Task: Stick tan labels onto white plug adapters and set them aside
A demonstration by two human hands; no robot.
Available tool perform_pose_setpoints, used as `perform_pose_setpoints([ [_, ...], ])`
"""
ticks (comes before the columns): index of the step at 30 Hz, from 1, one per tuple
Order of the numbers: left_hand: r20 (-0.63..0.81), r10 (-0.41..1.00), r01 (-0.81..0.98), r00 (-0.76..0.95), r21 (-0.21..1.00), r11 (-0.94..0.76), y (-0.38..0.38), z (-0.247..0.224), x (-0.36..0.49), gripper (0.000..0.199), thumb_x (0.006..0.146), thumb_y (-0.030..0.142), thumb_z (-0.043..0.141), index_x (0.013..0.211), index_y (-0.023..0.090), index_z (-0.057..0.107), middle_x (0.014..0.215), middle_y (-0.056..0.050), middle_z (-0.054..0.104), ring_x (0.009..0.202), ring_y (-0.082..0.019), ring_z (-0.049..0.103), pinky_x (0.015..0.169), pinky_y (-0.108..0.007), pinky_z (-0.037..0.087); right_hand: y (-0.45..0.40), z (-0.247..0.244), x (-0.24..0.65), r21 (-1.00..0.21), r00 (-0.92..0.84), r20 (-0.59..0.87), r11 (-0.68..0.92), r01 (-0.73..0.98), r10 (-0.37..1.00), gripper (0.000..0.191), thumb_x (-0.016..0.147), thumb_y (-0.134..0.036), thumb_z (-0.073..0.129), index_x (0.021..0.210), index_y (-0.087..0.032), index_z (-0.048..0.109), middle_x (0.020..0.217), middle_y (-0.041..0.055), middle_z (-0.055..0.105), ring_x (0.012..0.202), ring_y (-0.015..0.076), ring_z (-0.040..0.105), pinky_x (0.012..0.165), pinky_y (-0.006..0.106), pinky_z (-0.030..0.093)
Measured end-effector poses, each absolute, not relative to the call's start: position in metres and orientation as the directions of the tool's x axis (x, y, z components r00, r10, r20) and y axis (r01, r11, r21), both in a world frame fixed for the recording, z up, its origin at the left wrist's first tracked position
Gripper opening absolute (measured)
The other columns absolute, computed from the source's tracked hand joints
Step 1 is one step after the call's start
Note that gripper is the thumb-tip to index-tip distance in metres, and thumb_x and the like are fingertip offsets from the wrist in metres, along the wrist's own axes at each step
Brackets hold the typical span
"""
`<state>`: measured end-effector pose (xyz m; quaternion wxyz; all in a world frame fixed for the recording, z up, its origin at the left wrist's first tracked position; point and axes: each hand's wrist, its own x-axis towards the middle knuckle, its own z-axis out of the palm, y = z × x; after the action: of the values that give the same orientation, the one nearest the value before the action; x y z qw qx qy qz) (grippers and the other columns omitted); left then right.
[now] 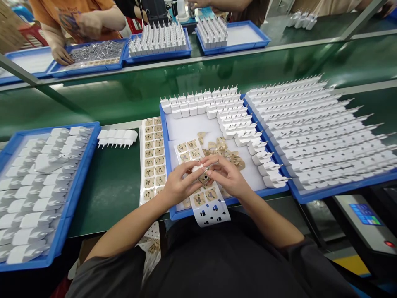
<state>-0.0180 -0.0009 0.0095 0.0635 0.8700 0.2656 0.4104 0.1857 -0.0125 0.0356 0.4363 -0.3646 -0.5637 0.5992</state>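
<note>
My left hand (182, 181) and my right hand (229, 176) meet over the middle blue tray (165, 142), fingers closed round a small white plug adapter (204, 177) with a tan, patterned end face. Beneath the hands lies a sticker sheet (199, 198), its lower end hanging over the tray's front edge. Loose tan pieces (237, 159) are piled to the right of the sheet. White adapters (211, 111) with pins up line the tray's back and right side. Another sticker sheet (149, 159) lies flat left of the tray.
Left, a blue tray (79, 186) holds white adapters; a short row of adapters (118, 137) lies beside it. A full tray (344, 188) is at right, a device with a screen (366, 213) below it. People work beyond the green divider (124, 101).
</note>
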Motion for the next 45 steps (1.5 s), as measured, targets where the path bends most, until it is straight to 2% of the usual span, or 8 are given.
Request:
perform_pose_setpoints([
  [15,0.680,0.576,0.339,0.454,0.466,-0.817,0.003,0.016,-0.016,0.052,0.085,0.028,0.073,0.132,0.023,0.051,0.111,-0.012,0.062,0.101,-0.023,0.065,0.083,-0.037,0.059,-0.010,0.039,0.191,-0.981,-0.416,0.016,-0.066,-0.182,0.909,0.023,0.084,-0.026,0.069,0.107,-0.025,0.066,0.128,0.0069,0.053,0.078,0.0127,0.060,0.061,0.029,0.060],
  [20,0.638,0.584,0.324,0.501,0.488,-0.811,0.001,0.018,-0.015,0.050,0.086,0.027,0.072,0.131,0.023,0.053,0.115,-0.013,0.063,0.106,-0.024,0.065,0.087,-0.038,0.058,-0.011,0.038,0.189,-0.966,-0.212,0.232,0.250,0.065,0.950,0.008,0.091,-0.025,0.062,0.096,-0.023,0.067,0.099,0.0052,0.066,0.083,0.0163,0.061,0.066,0.029,0.053],
  [24,0.593,0.646,0.339,0.481,0.553,-0.761,0.001,0.019,-0.015,0.045,0.086,0.030,0.071,0.127,0.022,0.055,0.115,-0.012,0.065,0.105,-0.023,0.066,0.085,-0.037,0.059,-0.016,0.041,0.186,-0.769,-0.197,0.530,0.565,0.300,0.825,0.004,0.091,-0.020,0.062,0.092,-0.023,0.065,0.098,0.0066,0.067,0.090,0.0196,0.062,0.075,0.035,0.053],
  [27,0.534,0.720,0.352,0.443,0.635,-0.688,0.001,0.022,-0.016,0.039,0.089,0.032,0.068,0.124,0.021,0.056,0.115,-0.013,0.066,0.104,-0.023,0.066,0.076,-0.033,0.059,-0.018,0.043,0.189,-0.699,-0.357,0.620,0.699,0.153,0.698,0.003,0.092,-0.024,0.061,0.090,-0.023,0.063,0.093,0.0056,0.066,0.089,0.0202,0.063,0.079,0.038,0.053],
  [30,0.476,0.780,0.367,0.406,0.697,-0.616,0.002,0.025,-0.016,0.037,0.088,0.033,0.068,0.121,0.020,0.057,0.113,-0.012,0.066,0.103,-0.023,0.066,0.073,-0.031,0.058,-0.016,0.040,0.195,-0.815,-0.207,0.547,0.572,0.088,0.811,0.006,0.096,-0.026,0.055,0.092,-0.024,0.060,0.084,0.0021,0.063,0.078,0.0172,0.063,0.071,0.033,0.053],
  [33,0.461,0.797,0.345,0.390,0.729,-0.591,0.001,0.025,-0.015,0.038,0.086,0.030,0.070,0.120,0.021,0.056,0.112,-0.012,0.066,0.102,-0.022,0.065,0.074,-0.030,0.057,-0.011,0.034,0.200,-0.841,0.036,0.420,0.373,0.391,0.907,0.008,0.095,-0.024,0.057,0.101,-0.023,0.062,0.094,0.0046,0.063,0.086,0.0193,0.063,0.074,0.034,0.053],
  [40,0.511,0.823,0.282,0.249,0.775,-0.566,0.007,0.045,-0.026,0.041,0.080,0.020,0.071,0.116,0.021,0.052,0.113,-0.009,0.065,0.093,-0.017,0.065,0.072,-0.026,0.055,-0.003,0.027,0.200,-0.614,-0.042,0.561,0.449,0.649,0.827,0.016,0.096,-0.021,0.051,0.101,-0.022,0.067,0.104,0.0094,0.061,0.105,0.0246,0.060,0.094,0.042,0.050],
  [45,0.449,0.893,0.613,0.021,0.700,-0.366,0.012,0.092,-0.084,0.037,0.083,0.031,0.068,0.117,0.021,0.059,0.100,-0.004,0.067,0.072,-0.012,0.059,0.065,-0.022,0.050,-0.004,0.025,0.199,-0.606,-0.136,0.515,0.471,0.641,0.847,0.014,0.096,-0.027,0.054,0.105,-0.024,0.064,0.105,0.0078,0.064,0.104,0.0254,0.062,0.092,0.042,0.051],
])
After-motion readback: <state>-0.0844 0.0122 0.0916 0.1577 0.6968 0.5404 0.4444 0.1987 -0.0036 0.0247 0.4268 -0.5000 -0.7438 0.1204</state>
